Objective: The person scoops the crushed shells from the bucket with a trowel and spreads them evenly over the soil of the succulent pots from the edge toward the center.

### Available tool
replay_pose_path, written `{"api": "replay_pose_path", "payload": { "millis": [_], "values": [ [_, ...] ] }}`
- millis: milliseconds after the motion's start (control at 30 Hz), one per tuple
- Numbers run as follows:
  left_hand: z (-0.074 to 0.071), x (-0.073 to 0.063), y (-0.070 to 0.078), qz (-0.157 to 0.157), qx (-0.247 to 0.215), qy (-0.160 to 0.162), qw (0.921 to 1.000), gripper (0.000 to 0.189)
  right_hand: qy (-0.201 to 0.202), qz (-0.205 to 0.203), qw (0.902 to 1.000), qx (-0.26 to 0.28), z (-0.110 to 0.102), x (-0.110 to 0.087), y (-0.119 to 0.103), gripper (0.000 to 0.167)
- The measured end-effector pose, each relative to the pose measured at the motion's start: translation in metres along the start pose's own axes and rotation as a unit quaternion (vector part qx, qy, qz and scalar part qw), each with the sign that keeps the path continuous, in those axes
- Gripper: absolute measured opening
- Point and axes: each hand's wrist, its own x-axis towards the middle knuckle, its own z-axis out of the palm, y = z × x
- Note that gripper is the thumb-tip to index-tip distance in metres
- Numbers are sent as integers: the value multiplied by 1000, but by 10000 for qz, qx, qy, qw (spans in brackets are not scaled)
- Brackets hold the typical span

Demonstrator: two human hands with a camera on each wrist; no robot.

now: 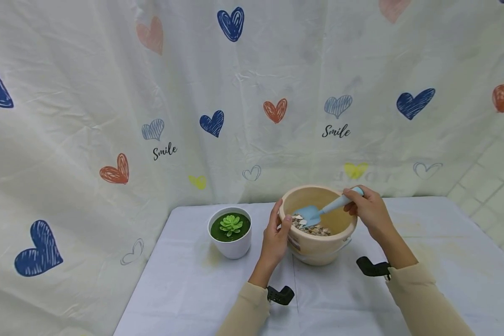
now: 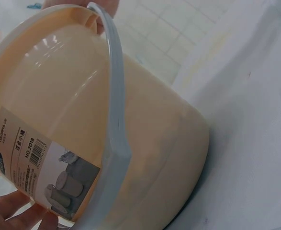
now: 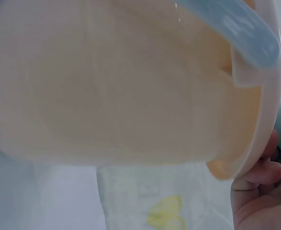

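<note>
A cream plastic bucket (image 1: 319,254) stands tilted on the table, with small pebbles (image 1: 317,230) inside. My left hand (image 1: 274,238) grips its left rim, thumb near the top edge and fingers along the outer side. The left wrist view shows the fingertips beside the bucket's printed label (image 2: 44,163). In my right hand (image 1: 371,212) is the handle of a light blue hand trowel (image 1: 338,204), held over the right rim. The trowel's blade lies among the pebbles at the left inside of the bucket. The right wrist view shows the right hand (image 3: 264,196) close to the rim.
A white pot (image 1: 235,247) with a green succulent (image 1: 231,225) stands left of the bucket. The bucket's grey-blue carry handle (image 2: 116,96) hangs down its outside. Behind the white-covered table (image 1: 172,289) hangs a curtain (image 1: 302,60) printed with hearts.
</note>
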Motion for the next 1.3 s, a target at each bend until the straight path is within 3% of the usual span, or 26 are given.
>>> {"api": "replay_pose_path", "payload": {
  "millis": [567, 800, 1033, 1167, 1300],
  "values": [
    [-2, 0, 3, 98, 119, -1, 9999, 55, 745, 112, 9874, 1388, -15, -13, 11, 24],
    [-11, -2, 16, 252, 350, 115, 9990, 53, 890, 146, 9853, 1452, -17, -16, 13, 24],
    [-34, -7, 41, 846, 899, 102, 9923, 51, 1015, 121, 9783, 1803, -17, -17, 10, 26],
    [-56, -13, 61, 1154, 1185, 80, 9862, 49, 1033, 106, 9753, 1949, -15, -19, 5, 28],
    [-83, -18, 75, 1348, 1454, 310, 9797, 47, 987, 95, 9741, 2035, -12, -21, -2, 32]
  ]
}}
